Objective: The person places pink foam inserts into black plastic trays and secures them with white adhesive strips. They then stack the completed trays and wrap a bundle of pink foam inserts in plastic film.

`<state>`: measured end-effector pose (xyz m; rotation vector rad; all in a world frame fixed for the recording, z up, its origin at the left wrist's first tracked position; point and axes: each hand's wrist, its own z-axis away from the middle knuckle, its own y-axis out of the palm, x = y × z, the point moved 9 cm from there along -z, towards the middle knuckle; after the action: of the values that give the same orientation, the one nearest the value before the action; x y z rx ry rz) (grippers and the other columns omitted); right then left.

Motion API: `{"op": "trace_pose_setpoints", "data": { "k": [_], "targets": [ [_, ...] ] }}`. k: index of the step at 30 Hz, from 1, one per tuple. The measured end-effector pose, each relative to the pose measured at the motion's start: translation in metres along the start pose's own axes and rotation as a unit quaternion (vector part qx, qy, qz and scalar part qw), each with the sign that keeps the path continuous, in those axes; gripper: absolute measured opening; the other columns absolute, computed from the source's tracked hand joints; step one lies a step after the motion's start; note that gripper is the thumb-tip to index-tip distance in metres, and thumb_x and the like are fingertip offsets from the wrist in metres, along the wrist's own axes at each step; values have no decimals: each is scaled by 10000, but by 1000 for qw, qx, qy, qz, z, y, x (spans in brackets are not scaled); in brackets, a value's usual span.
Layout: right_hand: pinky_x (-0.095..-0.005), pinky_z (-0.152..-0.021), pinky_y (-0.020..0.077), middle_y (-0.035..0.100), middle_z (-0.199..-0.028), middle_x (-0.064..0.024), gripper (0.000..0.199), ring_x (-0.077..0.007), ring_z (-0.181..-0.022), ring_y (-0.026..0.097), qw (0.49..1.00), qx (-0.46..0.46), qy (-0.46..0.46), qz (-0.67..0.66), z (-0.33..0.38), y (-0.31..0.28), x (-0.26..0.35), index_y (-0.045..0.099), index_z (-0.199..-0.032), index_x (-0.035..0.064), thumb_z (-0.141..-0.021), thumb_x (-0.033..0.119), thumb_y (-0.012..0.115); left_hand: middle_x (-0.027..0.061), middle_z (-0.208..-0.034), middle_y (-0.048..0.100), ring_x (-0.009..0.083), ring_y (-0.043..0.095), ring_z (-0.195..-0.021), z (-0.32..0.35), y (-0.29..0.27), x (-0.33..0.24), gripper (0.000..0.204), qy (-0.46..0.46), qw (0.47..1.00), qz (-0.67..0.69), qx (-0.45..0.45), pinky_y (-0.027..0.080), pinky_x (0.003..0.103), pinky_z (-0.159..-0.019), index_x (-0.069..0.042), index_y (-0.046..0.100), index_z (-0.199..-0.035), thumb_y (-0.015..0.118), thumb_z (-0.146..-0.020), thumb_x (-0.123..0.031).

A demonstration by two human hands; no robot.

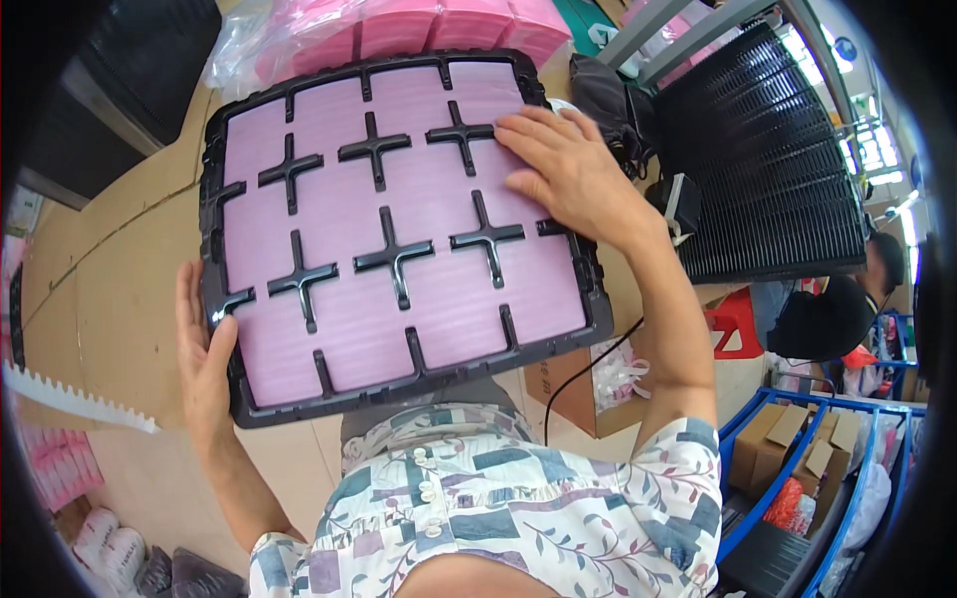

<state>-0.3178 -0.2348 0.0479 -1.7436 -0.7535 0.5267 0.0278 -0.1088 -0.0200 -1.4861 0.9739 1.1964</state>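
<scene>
A brown cardboard-covered work surface (120, 289) spreads under everything, and a stack of black ribbed trays (768, 169) stands at the upper right. In the middle, tilted toward the person, is a black compartment tray (217, 199) filled with pink foam sheets (439, 299), with black cross-shaped dividers standing between them. The right hand (568, 169) lies flat on the tray's upper right part, fingers stretched out and slightly spread, pressing on the foam and gripping nothing. The left hand (204, 364) holds the tray's lower left edge, thumb over the rim and fingers hidden beneath. Bundles of pink foam (439, 25) lie just beyond the tray.
</scene>
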Motion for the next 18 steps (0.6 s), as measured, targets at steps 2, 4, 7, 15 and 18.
{"op": "trace_pose_setpoints", "data": {
  "k": [2,4,7,15,18],
  "targets": [
    [-466,-1131,274,556,-1362,-101,372,-296,-1340,430,1000,24,-18,5,3,8,-1,610,-1234,27,-964,274,545,201,-1582,232,269,159,-1494,2,-1,6,734,-3,999,32,-8,112,365,-1196,43,236,-1511,582,-906,-186],
    [-455,-1132,280,577,-1336,-74,359,-263,-1325,451,998,12,-39,39,7,-1,6,626,-1219,54,-974,300,537,201,-1580,241,267,162,-1493,1,-4,13,733,0,999,53,-5,112,366,-1196,44,248,-1508,590,-903,-188],
    [-464,-1156,227,556,-1372,-87,371,-248,-1354,430,999,33,-12,-7,20,3,12,604,-1272,68,-992,291,507,201,-1578,246,267,176,-1488,-3,-2,17,725,9,998,67,3,120,367,-1195,46,273,-1498,608,-908,-209],
    [-480,-1160,236,600,-1323,-99,385,-253,-1281,515,999,50,-6,-7,57,-8,46,620,-1245,31,-968,287,544,164,-1477,394,215,430,-1329,-2,2,22,632,-27,984,173,7,319,326,-1123,6,339,-1472,613,-917,-123],
    [-487,-1121,296,643,-1224,-98,346,-241,-1231,544,1000,1,-6,-6,71,-19,57,654,-1170,27,-904,247,631,159,-1437,438,206,457,-1298,-1,2,22,622,-42,985,170,-2,333,325,-1112,6,350,-1466,612,-915,-115]
  ]
}}
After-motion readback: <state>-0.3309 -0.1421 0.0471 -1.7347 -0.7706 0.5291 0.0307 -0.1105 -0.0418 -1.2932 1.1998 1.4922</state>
